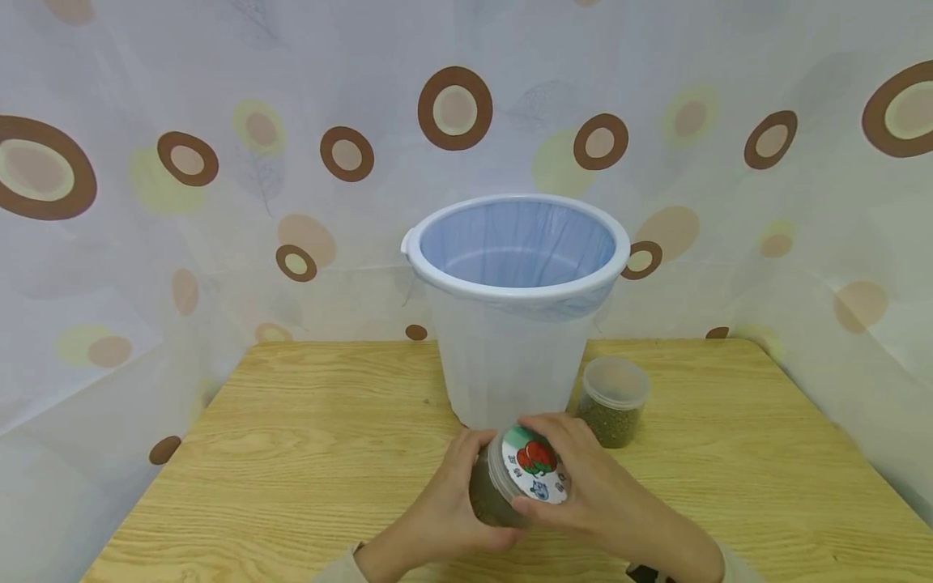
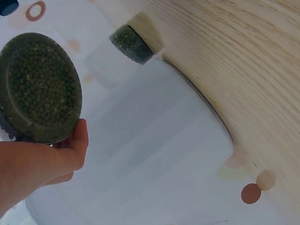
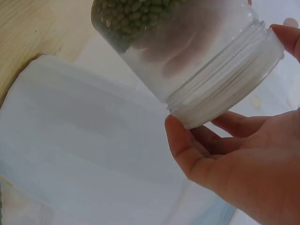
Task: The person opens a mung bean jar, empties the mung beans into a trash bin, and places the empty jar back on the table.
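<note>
Head: the left hand [image 1: 445, 510] has its grip round a tilted jar [image 1: 487, 495] above the tabletop [image 1: 291, 453], the right hand [image 1: 605, 490] round its strawberry-printed lid [image 1: 537, 465]. Left wrist: green beans [image 2: 42, 84] show through the base. Right wrist: clear-walled, base cut off.

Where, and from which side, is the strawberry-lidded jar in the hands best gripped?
Probably round the cylindrical wall of the jar, coming from the left, as the left hand does. The jar is tilted, lid up and to the right, leaving the lid's rim to the right hand.
</note>
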`<state>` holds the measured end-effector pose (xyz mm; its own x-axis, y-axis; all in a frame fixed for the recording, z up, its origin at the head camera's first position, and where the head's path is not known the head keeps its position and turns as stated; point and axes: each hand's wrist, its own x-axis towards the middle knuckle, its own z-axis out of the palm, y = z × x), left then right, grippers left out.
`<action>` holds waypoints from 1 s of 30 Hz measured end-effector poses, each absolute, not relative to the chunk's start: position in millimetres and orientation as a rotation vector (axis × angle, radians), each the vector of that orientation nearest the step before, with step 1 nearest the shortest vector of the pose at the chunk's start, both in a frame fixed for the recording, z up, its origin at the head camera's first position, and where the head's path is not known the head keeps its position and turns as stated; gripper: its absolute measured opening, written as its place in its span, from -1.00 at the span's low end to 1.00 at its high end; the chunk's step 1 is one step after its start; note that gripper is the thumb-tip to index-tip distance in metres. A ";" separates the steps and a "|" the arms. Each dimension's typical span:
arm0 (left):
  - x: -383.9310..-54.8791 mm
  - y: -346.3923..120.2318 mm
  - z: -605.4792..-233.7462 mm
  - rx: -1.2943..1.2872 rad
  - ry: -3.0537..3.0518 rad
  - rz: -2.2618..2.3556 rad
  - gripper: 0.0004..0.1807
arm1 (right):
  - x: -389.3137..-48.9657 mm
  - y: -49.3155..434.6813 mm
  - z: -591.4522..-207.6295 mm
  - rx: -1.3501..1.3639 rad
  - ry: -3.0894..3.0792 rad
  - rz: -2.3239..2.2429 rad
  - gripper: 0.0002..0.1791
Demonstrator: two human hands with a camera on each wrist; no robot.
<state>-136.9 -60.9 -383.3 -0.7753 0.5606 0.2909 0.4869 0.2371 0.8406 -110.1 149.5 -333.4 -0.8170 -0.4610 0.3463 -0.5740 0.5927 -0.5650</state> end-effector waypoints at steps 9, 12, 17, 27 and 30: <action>-140.1 -65.8 -385.3 1.109 2.309 1.603 -0.09 | -114.5 156.2 -332.7 1.040 -2.609 1.045 -0.31; -140.2 -67.1 -385.1 1.122 2.268 1.608 -0.10 | -115.9 157.6 -332.7 1.094 -2.582 1.035 -0.31; -141.0 -68.4 -384.0 1.135 2.207 1.603 -0.11 | -117.3 160.9 -330.3 1.181 -2.549 1.013 -0.28; -146.1 -71.6 -382.7 1.185 2.087 1.551 -0.15 | -118.7 167.8 -326.4 1.332 -2.544 1.089 -0.22; -148.1 -72.1 -381.2 1.215 2.028 1.535 -0.13 | -120.5 168.3 -326.4 1.399 -2.514 1.097 -0.17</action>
